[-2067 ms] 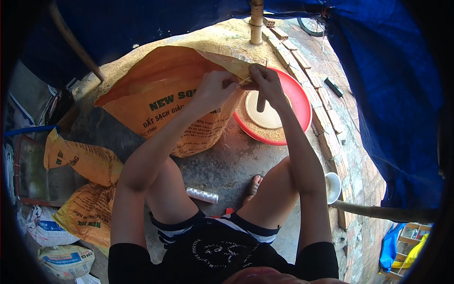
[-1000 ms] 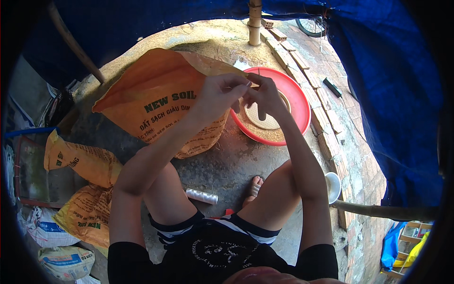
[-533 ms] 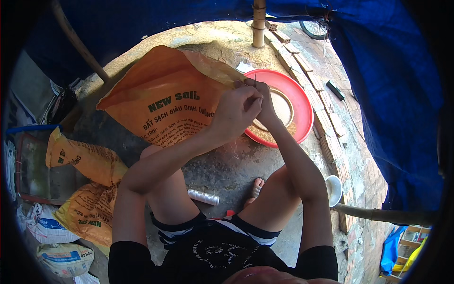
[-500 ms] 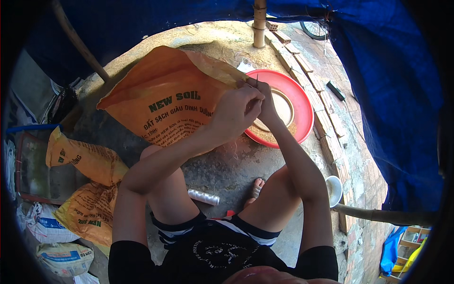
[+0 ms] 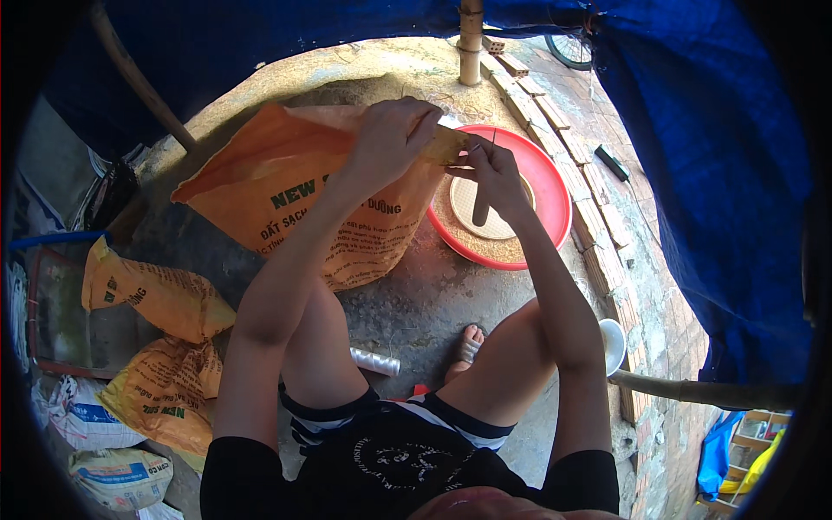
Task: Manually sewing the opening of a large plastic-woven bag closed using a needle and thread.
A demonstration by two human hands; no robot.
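A large orange woven sack [image 5: 368, 247] stands in front of me, its mouth gaping toward the left. My left hand [image 5: 386, 146] is closed on its upper rim. At the right corner of the rim, my right hand [image 5: 497, 179] pinches the edge between thumb and fingers. The same hand holds a slim pointed tool, like an awl; its dark handle [image 5: 480, 208] hangs below the palm and its thin tip rises above the fingers. Beyond the right hand, a red round tray [image 5: 562, 195] holds grain-like husks and a smaller round woven tray [image 5: 501, 227].
A silvery spool of thread [image 5: 376, 362] lies on the floor between my legs. Filled orange sacks [image 5: 178, 299] and white bags [image 5: 121, 475] are at the left. Bricks [image 5: 598, 260] line the right side, near a pale bowl [image 5: 614, 347]. A bamboo post [image 5: 471, 52] stands ahead.
My left hand has moved left and up along the rim, away from the right hand. The right hand has shifted slightly right and turned, so the tool's handle now shows.
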